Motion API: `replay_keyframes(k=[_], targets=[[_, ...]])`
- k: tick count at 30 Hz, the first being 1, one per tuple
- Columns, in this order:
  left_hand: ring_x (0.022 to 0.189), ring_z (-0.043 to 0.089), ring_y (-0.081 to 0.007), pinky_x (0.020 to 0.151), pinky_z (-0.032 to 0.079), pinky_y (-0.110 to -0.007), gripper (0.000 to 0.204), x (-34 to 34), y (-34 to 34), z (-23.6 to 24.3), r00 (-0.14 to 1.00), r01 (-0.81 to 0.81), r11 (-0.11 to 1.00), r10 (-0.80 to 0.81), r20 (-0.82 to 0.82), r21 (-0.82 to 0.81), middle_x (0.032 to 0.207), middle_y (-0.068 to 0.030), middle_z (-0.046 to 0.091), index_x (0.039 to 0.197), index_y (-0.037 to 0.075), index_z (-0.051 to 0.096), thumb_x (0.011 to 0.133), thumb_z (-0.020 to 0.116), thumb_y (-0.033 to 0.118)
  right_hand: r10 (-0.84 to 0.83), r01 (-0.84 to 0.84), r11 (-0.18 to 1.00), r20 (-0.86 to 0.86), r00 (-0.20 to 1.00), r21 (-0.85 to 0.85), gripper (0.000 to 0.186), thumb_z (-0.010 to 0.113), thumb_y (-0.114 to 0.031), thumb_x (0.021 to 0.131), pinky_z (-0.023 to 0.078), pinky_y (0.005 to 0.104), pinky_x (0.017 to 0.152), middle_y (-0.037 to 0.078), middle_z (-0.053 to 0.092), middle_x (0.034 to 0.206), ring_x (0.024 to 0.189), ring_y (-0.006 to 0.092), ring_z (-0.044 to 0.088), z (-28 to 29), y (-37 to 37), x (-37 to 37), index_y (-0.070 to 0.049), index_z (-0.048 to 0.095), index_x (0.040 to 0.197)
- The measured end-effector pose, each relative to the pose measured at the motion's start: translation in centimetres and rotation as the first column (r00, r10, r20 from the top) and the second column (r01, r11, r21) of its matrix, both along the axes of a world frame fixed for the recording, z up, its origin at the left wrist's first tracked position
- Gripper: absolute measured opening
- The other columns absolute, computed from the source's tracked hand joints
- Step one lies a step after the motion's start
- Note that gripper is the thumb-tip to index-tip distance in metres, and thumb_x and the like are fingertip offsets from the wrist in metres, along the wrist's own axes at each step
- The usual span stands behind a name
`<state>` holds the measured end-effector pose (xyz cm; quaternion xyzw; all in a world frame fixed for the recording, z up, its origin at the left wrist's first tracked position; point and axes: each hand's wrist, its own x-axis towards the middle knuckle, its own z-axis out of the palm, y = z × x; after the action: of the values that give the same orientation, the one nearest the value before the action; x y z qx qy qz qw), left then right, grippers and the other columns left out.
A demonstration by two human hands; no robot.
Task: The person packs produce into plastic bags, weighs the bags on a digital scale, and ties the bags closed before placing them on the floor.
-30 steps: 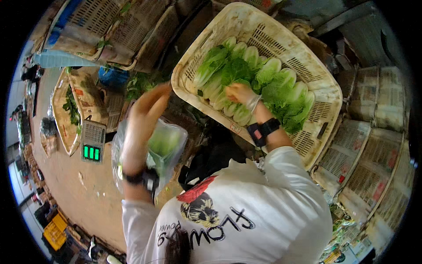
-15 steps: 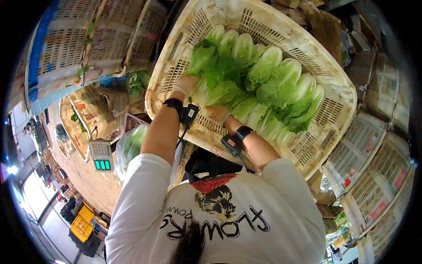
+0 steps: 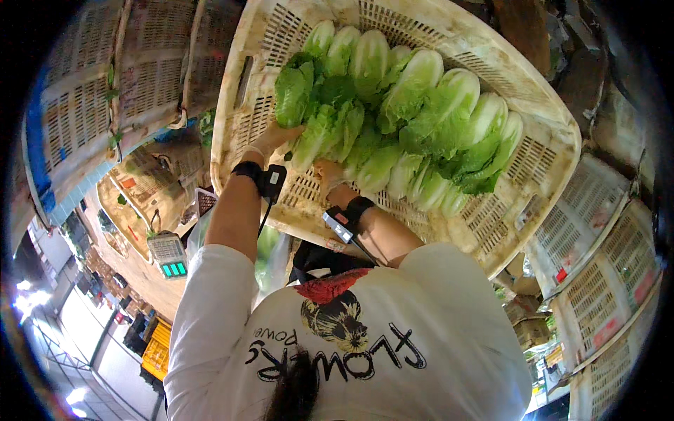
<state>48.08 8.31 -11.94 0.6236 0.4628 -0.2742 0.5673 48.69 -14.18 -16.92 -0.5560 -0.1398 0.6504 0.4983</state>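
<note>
Heads of napa cabbage [image 3: 414,81] lie in two rows in a large, dirty off-white plastic crate [image 3: 228,126]. The far row has its white bases outward, while the near row has its bases toward me. At the left end of the near row, a napa cabbage [image 3: 313,139] lies between my hands. My left hand [image 3: 279,135], in a thin clear glove, presses its closed fingers against the cabbage's left side, partly hidden by leaves. Beside its pale base is my right hand [image 3: 330,175], fingers curled against it. Each wrist wears a black strap with a small box.
Stacked slatted crates [image 3: 154,77] stand on the left, and more crates [image 3: 597,274] on the right. A scale with a lit green display [image 3: 168,254] sits left of my arm, near a clear bag of greens [image 3: 270,249]. Farther off are yellow crates [image 3: 158,347].
My view has shifted, so the crate sits higher and farther left. My right hand has come nearer the cabbage's base with fingers curled; that cabbage lies straighter in the row.
</note>
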Motion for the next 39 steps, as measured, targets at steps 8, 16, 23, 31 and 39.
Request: replay_keyframes(k=[8,16,23,31,39], targets=[[0.098,0.054,-0.0232,0.082,0.043,-0.032,0.072,0.8,2.4,-2.8,0.820,0.570,0.816,-0.556,-0.134,0.094,0.106,-0.0144,0.058,0.119,0.004,0.049,0.066,0.068,0.050,-0.270,0.249,0.961,-0.210,0.940,-0.119,0.038,0.058,-0.021,0.082,0.046,0.0341,0.077,0.012,0.047,0.107,0.093,0.0229,0.050,0.6,1.9,-0.3,-0.003,0.045,0.112],[0.096,0.056,-0.0264,0.081,0.044,-0.033,0.073,-0.3,2.2,-3.4,0.987,0.135,0.988,-0.127,-0.103,0.076,0.105,-0.0152,0.059,0.115,0.006,0.054,0.064,0.067,0.056,-0.352,0.309,0.933,-0.300,0.887,-0.183,0.032,0.058,-0.019,0.081,0.045,0.0331,0.078,0.011,0.048,0.101,0.089,0.0219,0.050,0.3,1.2,-1.0,-0.003,0.046,0.106],[0.095,0.055,-0.0231,0.081,0.044,-0.033,0.066,5.0,-0.3,3.0,0.861,0.494,0.862,-0.468,-0.198,0.111,0.105,-0.0128,0.059,0.121,0.006,0.047,0.072,0.063,0.047,-0.412,0.356,0.910,-0.343,0.844,-0.214,0.027,0.059,-0.018,0.081,0.045,0.0321,0.078,0.009,0.049,0.095,0.086,0.0210,0.050,-1.3,1.6,0.1,-0.002,0.047,0.100],[0.098,0.054,-0.0260,0.083,0.042,-0.033,0.079,0.3,2.1,-2.9,0.970,0.199,0.966,-0.171,-0.173,0.163,0.108,-0.0161,0.057,0.120,-0.001,0.046,0.068,0.063,0.056,-0.534,0.441,0.845,-0.459,0.710,-0.301,0.021,0.060,-0.016,0.081,0.044,0.0311,0.078,0.007,0.049,0.089,0.083,0.0199,0.050,-0.1,2.2,-1.5,-0.002,0.049,0.093],[0.095,0.054,-0.0247,0.080,0.042,-0.034,0.077,4.3,2.4,2.7,0.951,0.239,0.965,-0.255,-0.173,-0.106,0.105,-0.0156,0.058,0.110,-0.003,0.055,0.065,0.064,0.059,-0.578,0.494,0.814,-0.493,0.650,-0.304,0.017,0.060,-0.014,0.081,0.044,0.0300,0.078,0.005,0.050,0.082,0.079,0.0189,0.051,-2.4,-0.4,-3.0,-0.001,0.050,0.086]])
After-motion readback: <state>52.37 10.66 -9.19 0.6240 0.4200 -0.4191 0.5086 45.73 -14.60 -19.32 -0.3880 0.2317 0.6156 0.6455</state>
